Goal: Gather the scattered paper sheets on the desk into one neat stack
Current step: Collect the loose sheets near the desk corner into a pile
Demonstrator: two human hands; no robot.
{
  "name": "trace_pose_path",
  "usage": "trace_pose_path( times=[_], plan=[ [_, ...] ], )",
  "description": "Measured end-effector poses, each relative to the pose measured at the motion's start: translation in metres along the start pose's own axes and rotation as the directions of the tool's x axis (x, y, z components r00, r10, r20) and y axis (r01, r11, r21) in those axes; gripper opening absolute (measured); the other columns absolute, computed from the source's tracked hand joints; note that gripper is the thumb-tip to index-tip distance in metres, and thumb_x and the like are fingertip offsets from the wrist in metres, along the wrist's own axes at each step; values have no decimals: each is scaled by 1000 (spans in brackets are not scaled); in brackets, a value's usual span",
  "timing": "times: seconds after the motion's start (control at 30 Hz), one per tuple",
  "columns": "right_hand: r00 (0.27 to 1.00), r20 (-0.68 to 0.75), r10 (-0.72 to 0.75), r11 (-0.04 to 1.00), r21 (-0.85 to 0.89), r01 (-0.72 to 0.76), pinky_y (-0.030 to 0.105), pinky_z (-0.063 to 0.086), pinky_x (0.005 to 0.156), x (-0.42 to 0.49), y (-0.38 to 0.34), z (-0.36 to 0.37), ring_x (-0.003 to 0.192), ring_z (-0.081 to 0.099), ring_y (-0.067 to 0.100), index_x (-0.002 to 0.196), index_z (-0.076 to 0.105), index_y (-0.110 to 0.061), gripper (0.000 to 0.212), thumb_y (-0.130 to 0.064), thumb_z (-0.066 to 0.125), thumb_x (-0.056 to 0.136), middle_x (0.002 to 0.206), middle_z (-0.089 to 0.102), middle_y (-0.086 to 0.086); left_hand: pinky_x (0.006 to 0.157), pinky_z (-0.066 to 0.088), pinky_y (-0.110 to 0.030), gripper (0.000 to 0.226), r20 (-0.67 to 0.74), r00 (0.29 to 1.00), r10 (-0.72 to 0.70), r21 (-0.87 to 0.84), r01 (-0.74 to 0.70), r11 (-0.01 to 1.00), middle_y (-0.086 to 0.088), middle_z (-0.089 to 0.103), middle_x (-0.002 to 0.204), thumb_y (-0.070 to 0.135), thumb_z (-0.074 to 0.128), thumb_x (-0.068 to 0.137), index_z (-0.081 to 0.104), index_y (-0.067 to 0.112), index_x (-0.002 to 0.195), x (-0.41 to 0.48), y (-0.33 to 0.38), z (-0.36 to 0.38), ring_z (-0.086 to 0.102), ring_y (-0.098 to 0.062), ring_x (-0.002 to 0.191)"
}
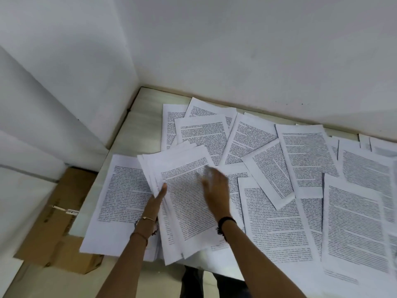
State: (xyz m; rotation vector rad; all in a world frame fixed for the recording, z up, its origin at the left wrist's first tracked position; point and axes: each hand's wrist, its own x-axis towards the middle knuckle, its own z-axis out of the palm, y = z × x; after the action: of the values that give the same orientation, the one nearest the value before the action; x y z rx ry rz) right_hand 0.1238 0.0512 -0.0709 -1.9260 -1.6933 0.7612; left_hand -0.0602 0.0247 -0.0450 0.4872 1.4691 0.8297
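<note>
Printed text covers every sheet, but it is too blurred to read. No brand shows. The box [55, 222] carries a white strip, also unreadable.

The left hand [158, 198] holds the stack [187, 211] at its left edge, with the thumb on top and the fingers hidden under the paper. The right hand [214, 186] lies flat on the top page with fingers spread; it is motion-blurred and grips nothing. There are bands on both wrists.

The stack is rough and fanned, with its corners not aligned. It sits at the near-left part of the desk [146, 117], and its bottom end hangs over the near edge.

Loose sheets [305, 155] overlap at all angles from the stack to the right frame edge and back to the wall [236, 50]. One single page [120, 196] lies just left of the stack, partly under it, and its near corner sticks out past the desk edge above the box.

The desk fits into a corner, with wall behind and to the left. A bare strip of desk shows only at the far-left corner and along the left edge. The box sits below the desk's left side.
</note>
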Motion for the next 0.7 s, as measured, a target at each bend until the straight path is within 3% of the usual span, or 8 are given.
trace_pose_path(
  times=[0.03,0.1,0.17,0.23,0.33,0.4,0.57,0.7],
  plan=[
    [985,-110,131,984,-109,-143,40,39,104,-1,15,-7,123,45,24,135,45,-15,50,-44,50,95,137,49,6,101,35,-27,119,21,1000,14,7,-14,1000,8,55,116,80,71,25,46,23,127,0,-1,0,53,-13,107],
    [967,-44,250,946,-200,-253,43,43,96,-5,26,-13,122,43,30,137,40,-11,52,-34,55,92,137,42,13,102,35,-27,93,48,999,-10,19,9,1000,0,57,122,57,82,48,51,16,125,4,-5,2,54,-17,114],
    [978,164,126,990,-81,-113,44,46,97,-8,22,-8,125,41,31,145,29,-12,55,-21,50,94,140,37,15,103,37,-29,54,14,999,-32,61,31,998,-11,56,129,20,72,78,52,6,126,11,-13,5,54,-23,117],
    [952,306,17,999,26,-27,45,41,105,-10,14,0,132,36,30,150,22,-13,55,-21,42,99,145,35,15,103,39,-33,46,-32,998,-47,127,51,991,-17,54,131,4,63,84,50,-2,127,17,-22,7,53,-30,119],
    [990,95,106,989,94,-115,40,41,99,-12,13,-4,124,41,30,140,40,-13,44,-34,38,101,136,46,13,92,43,-34,37,-196,980,-37,186,75,980,-22,59,117,-1,58,86,52,-11,121,19,-18,0,55,-39,115],
    [972,-93,217,973,-57,-222,44,39,102,-18,23,-11,126,38,33,139,41,-8,48,-32,46,97,139,44,17,88,43,-35,33,-310,950,27,241,51,969,-21,60,111,-1,56,87,53,-12,118,22,-9,-16,56,-42,112],
    [928,250,277,908,-385,-167,63,3,112,-41,25,-6,145,-11,41,151,-9,-7,110,-60,58,81,157,-16,18,102,37,-45,45,-551,818,166,371,62,927,-28,48,134,8,49,91,42,-5,134,16,13,-61,47,-43,122],
    [924,304,233,896,-436,-82,72,2,106,-48,10,10,143,-12,47,151,-9,-7,108,-52,57,78,157,-14,22,106,31,-45,46,-604,769,209,407,72,911,-29,41,141,8,44,95,36,-2,139,2,23,-74,39,-44,129]
  ],
)
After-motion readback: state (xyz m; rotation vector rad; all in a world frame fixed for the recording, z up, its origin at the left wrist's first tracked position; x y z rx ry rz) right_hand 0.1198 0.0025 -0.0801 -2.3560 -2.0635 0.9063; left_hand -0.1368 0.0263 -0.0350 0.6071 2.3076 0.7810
